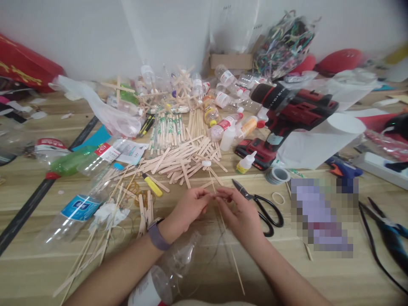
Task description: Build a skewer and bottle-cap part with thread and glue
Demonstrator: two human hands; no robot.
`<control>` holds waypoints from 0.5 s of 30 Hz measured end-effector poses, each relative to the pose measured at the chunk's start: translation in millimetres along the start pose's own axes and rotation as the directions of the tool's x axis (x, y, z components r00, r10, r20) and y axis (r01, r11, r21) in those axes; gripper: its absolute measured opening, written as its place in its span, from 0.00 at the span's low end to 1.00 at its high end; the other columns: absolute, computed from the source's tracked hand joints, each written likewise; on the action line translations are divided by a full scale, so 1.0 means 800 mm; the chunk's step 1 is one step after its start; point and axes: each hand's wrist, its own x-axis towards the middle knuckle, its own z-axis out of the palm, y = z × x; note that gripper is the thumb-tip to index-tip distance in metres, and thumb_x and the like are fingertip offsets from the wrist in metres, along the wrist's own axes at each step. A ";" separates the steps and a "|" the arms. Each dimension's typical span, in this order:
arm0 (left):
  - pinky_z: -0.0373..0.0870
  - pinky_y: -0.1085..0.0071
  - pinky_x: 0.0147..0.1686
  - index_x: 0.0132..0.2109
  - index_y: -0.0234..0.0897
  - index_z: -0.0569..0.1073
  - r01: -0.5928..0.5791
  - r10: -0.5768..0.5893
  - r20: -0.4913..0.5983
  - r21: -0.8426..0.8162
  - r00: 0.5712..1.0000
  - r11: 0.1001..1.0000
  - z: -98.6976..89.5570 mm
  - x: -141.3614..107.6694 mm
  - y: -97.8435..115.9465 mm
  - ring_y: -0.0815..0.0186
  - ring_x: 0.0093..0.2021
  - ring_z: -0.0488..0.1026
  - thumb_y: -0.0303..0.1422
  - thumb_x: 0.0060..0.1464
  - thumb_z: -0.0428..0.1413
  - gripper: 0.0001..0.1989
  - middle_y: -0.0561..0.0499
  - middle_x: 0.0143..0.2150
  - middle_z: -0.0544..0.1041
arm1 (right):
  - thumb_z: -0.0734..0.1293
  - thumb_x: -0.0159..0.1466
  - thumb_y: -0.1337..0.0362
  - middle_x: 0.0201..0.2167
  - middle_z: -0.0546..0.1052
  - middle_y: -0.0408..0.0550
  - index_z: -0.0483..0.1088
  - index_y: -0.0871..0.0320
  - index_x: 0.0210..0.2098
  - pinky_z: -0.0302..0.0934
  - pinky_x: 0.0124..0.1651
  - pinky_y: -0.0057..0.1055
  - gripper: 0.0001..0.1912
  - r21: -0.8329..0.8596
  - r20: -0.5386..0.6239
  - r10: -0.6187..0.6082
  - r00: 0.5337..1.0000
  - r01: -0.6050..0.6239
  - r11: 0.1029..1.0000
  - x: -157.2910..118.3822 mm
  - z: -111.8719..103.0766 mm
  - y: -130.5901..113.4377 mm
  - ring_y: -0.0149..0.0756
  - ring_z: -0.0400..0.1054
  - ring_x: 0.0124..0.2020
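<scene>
My left hand, with a watch band at the wrist, pinches a thin wooden skewer near the middle of the view. My right hand meets it there, its fingertips closed on the same skewer. The skewer slants from a white bottle cap at its upper end down toward the front edge. A thin thread or wire hangs below the hands, too fine to follow. Under my left forearm lies a clear plastic bottle. Black-handled scissors lie just right of my right hand.
Craft sticks pile up beyond the hands. A red cordless drill, a glue bottle and a tape roll stand at right. Bottles, including a blue-labelled one, lie left, near a yellow cutter. Pliers lie far right.
</scene>
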 end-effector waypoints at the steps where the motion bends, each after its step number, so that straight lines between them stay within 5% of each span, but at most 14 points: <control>1: 0.42 0.74 0.19 0.31 0.37 0.69 0.014 -0.014 0.010 -0.017 1.000 1.000 0.000 0.001 0.000 0.75 0.17 0.52 0.45 0.52 0.56 0.15 0.62 0.17 0.59 | 0.63 0.65 0.67 0.35 0.81 0.47 0.71 0.55 0.43 0.70 0.34 0.31 0.08 0.002 0.002 -0.007 1.000 0.007 1.000 -0.001 0.001 0.000 0.36 0.75 0.31; 10: 0.39 0.74 0.19 0.27 0.38 0.64 0.123 -0.108 0.101 -0.154 0.989 0.980 -0.005 0.004 0.006 0.76 0.17 0.47 0.47 0.48 0.59 0.18 0.63 0.16 0.57 | 0.62 0.67 0.71 0.32 0.80 0.46 0.71 0.55 0.45 0.69 0.36 0.30 0.10 -0.048 0.017 -0.250 0.968 0.251 0.967 -0.004 0.004 0.001 0.36 0.74 0.32; 15: 0.40 0.74 0.19 0.25 0.38 0.62 0.148 -0.128 0.122 -0.176 0.984 0.973 -0.006 0.006 0.006 0.76 0.17 0.48 0.43 0.45 0.61 0.17 0.62 0.16 0.56 | 0.61 0.68 0.73 0.37 0.82 0.49 0.73 0.58 0.44 0.67 0.40 0.34 0.11 -0.143 0.119 -0.491 0.863 0.504 0.852 -0.004 -0.003 -0.003 0.38 0.73 0.36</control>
